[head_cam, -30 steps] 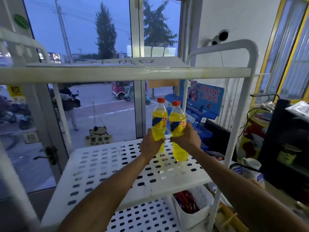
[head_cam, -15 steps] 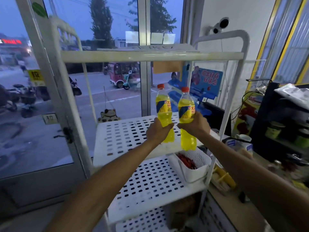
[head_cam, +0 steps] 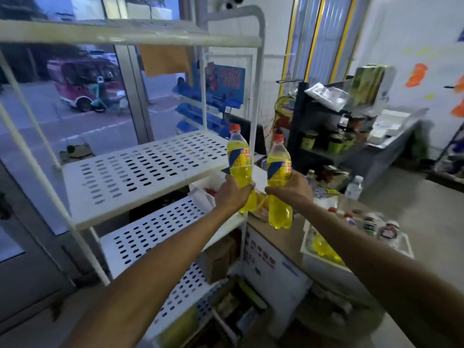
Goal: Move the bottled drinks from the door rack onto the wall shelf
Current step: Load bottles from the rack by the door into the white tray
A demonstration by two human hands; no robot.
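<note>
Left bottle (head_cam: 237, 159) and right bottle (head_cam: 277, 169): full yellow soft drinks, red-capped, upright in the air, gripped round the middle by the left hand (head_cam: 231, 194) and right hand (head_cam: 292, 190) respectively. Located at 3 o'clock of the white perforated rack (head_cam: 140, 172), just beside its middle tier. Judged fairly heavy, thin-walled, smooth-sided; grasp mid-body.

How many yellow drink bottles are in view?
2 for sure: left bottle in the left hand, right bottle in the right hand. The white tray by the right forearm holds yellow shapes, maybe more, partly hidden.
</note>
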